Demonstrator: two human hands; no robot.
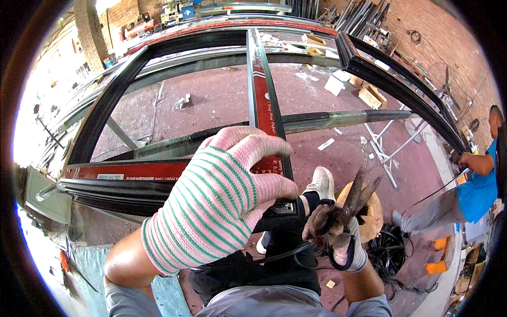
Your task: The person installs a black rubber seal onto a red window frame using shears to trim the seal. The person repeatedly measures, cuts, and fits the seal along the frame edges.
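Note:
My left hand, in a pinkish-white glove with green stripes, reaches over the near corner of a black window frame with red film on its bars. Its thumb and forefinger are apart and curve across the bar; nothing shows between them, and I cannot tell how firmly they touch it. Lower right, my right hand, also gloved, is closed around large dark-handled scissors. Their worn blades point up and stand apart. A thin black strip crosses in front of my lap, one end near the right hand.
A tangle of black strips lies on the reddish floor beside a round tan seat. Another black frame leans at the right. A co-worker in blue stands far right. Cartons and a white metal stand are beyond.

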